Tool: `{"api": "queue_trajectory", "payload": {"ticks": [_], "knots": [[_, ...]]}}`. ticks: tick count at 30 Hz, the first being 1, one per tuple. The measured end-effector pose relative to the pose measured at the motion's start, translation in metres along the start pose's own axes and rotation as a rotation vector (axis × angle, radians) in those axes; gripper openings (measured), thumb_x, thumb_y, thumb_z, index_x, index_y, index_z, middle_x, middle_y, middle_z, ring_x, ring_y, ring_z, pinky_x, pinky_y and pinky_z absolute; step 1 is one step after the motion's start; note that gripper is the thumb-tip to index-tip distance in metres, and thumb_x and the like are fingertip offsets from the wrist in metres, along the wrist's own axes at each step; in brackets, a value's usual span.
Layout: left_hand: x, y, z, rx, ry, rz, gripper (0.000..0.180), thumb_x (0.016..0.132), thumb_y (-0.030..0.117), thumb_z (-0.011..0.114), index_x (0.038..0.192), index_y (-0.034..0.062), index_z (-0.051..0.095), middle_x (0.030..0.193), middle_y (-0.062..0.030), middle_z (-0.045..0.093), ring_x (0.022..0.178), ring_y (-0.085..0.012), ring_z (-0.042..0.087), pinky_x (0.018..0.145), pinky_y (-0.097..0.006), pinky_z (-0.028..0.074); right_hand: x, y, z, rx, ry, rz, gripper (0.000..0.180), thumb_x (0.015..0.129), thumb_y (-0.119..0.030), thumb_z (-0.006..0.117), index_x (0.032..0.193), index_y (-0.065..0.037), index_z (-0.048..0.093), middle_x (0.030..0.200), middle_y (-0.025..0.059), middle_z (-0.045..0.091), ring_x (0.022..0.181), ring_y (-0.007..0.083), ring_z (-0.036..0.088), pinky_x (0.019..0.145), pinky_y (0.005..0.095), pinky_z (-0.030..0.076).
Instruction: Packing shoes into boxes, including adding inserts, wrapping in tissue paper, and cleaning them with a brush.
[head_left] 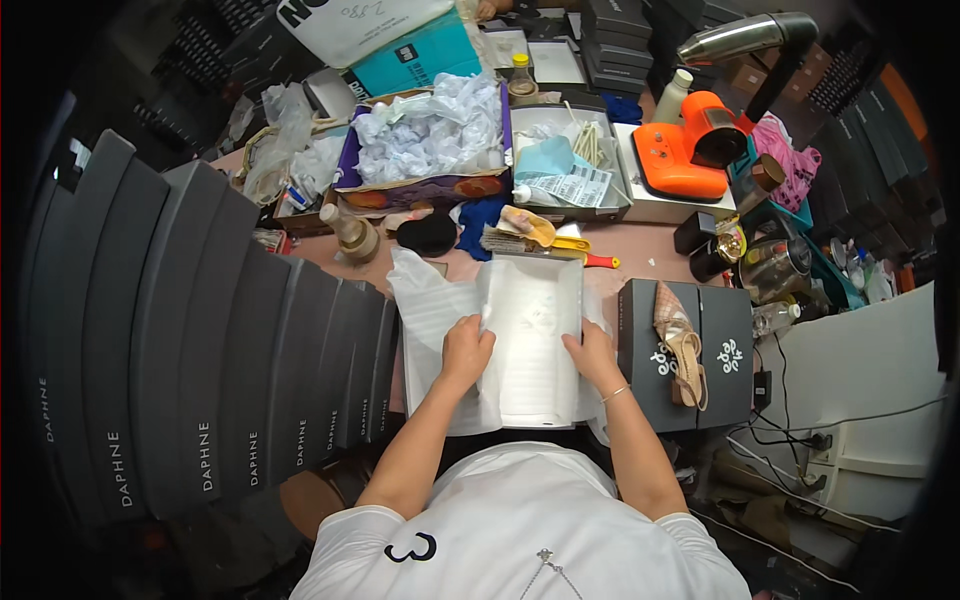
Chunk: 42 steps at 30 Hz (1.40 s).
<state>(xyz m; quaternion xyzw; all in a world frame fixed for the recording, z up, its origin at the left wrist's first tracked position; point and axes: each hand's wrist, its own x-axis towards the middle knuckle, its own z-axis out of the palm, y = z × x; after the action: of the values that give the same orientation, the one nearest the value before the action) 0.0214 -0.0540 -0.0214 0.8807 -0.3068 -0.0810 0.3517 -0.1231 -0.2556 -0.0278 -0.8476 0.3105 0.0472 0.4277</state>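
Observation:
In front of me lies an open shoe box (540, 262), its inside white. White tissue paper (430, 290) spreads out over its left side, and more shows past the right edge. My left hand (467, 352) is closed on the paper at the box's left edge. At the right edge my right hand (593, 358) grips the box, thumb toward the inside; its other fingers are partly hidden. A pointed slingback shoe (678, 342) in beige and pink rests to the right, on top of dark grey shoe boxes (724, 345).
A tall row of dark shoe boxes (250, 340) stands at my left. Farther back are a purple carton (420, 192) of crumpled paper, a yellow-handled brush (572, 243) and an orange machine (690, 150) with a metal pipe. A glass kettle (775, 270) and cables (785, 400) are at the right.

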Motion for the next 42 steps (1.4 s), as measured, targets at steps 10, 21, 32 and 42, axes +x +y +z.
{"api": "queue_trajectory", "payload": {"ticks": [10,21,32,42], "knots": [[-0.026,0.036,0.04,-1.568,-0.177,-0.435,0.064,0.09,0.032,0.055,0.141,0.0037,0.03,0.131,-0.014,0.046,0.113,-0.0221,0.049,0.094,-0.033,0.042,-0.062,-0.067,-0.062,0.36,0.241,-0.292,0.072,0.083,-0.014,0.06,0.144,0.0,0.026,0.139,0.0203,0.036,0.13,0.0297,0.037,0.108,0.0375,0.03],[-0.049,-0.026,0.025,-0.324,-0.278,-0.351,0.072,0.086,0.02,0.056,0.144,-0.0022,0.02,0.142,-0.0262,0.032,0.131,-0.0383,0.034,0.108,-0.04,0.03,-0.027,0.021,0.08,0.406,0.196,-0.033,0.057,0.089,-0.016,0.057,0.138,0.004,0.034,0.131,0.0229,0.048,0.121,0.0296,0.047,0.101,0.035,0.037],[-0.05,0.004,0.022,0.021,-0.274,-0.385,0.056,0.083,0.008,0.051,0.134,-0.0082,0.034,0.109,-0.029,0.058,0.099,-0.0438,0.057,0.088,-0.049,0.046,0.179,-0.141,0.055,-0.588,-0.365,-0.312,0.046,0.078,-0.039,0.068,0.098,0.003,0.067,0.101,0.0228,0.066,0.096,0.0355,0.064,0.082,0.0424,0.05],[-0.037,-0.008,0.017,0.007,-0.264,-0.515,0.061,0.083,0.009,0.053,0.137,-0.009,0.03,0.108,-0.0294,0.059,0.095,-0.0433,0.06,0.086,-0.047,0.048,0.215,-0.163,0.028,0.42,0.113,-0.58,0.031,0.095,-0.026,0.053,0.092,0.003,0.062,0.074,-0.0028,0.058,0.062,0.0073,0.047,0.055,0.0265,0.04]]}}
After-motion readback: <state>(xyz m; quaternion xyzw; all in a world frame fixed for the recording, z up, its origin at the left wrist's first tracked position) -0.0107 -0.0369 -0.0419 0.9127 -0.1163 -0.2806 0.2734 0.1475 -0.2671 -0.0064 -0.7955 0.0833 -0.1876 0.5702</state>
